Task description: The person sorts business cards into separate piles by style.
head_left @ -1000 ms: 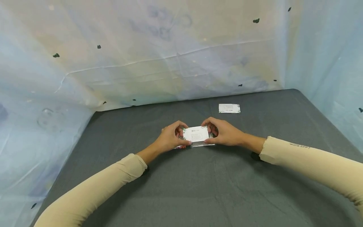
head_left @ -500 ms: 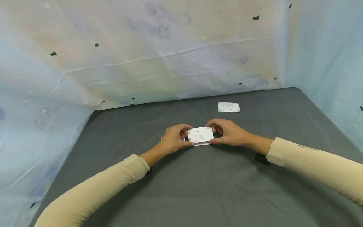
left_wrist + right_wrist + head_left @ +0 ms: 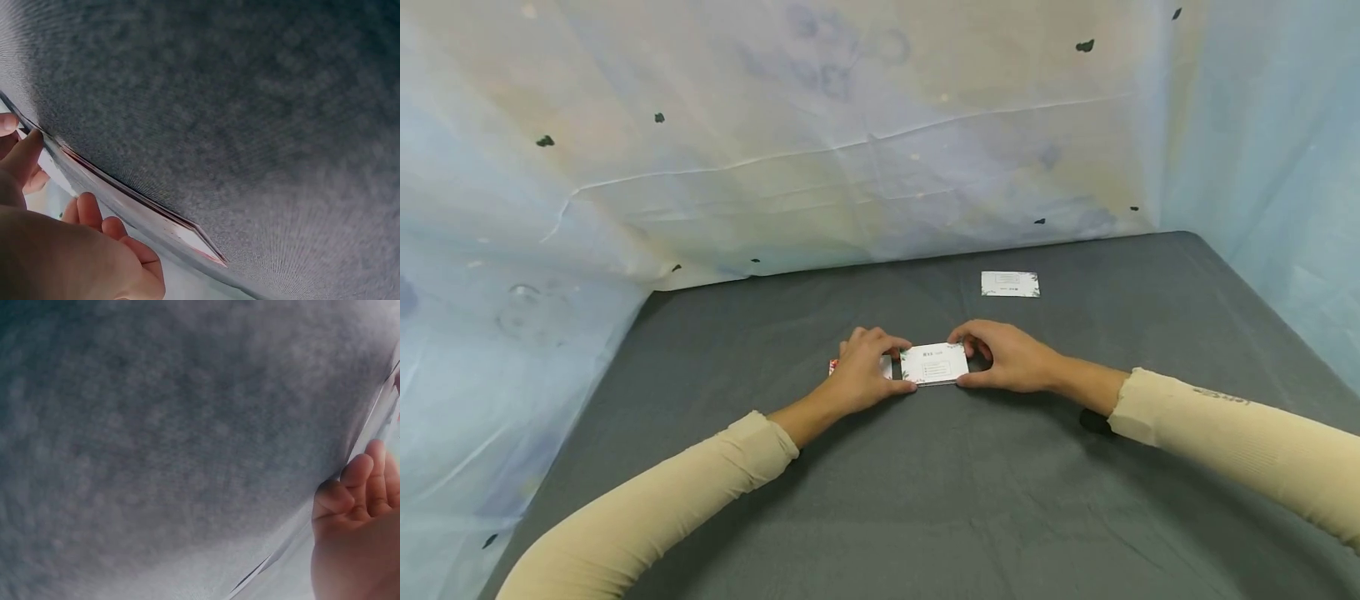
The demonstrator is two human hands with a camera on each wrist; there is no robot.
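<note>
A white printed card [image 3: 935, 364] with leafy corners lies flat near the middle of the grey cloth, the thin edge of another card just showing under its front side. My left hand [image 3: 863, 371] pinches its left end between thumb and fingers. At the right end, my right hand [image 3: 1011, 358] grips it the same way. Partly hidden behind my left hand is a white and red card [image 3: 886, 367]; in the left wrist view this red-edged card [image 3: 181, 231] looks several layers thick and rests on the cloth beside my left hand [image 3: 87, 250].
Farther back and to the right, a single white card [image 3: 1010, 284] lies on the grey cloth-covered table [image 3: 880, 500]. A pale patterned curtain [image 3: 865, 150] hangs behind the table and along both sides.
Both hands have shifted slightly right with the white card and lowered it over the card underneath, whose front strip showed earlier and is now nearly covered. The far card has stayed put.
</note>
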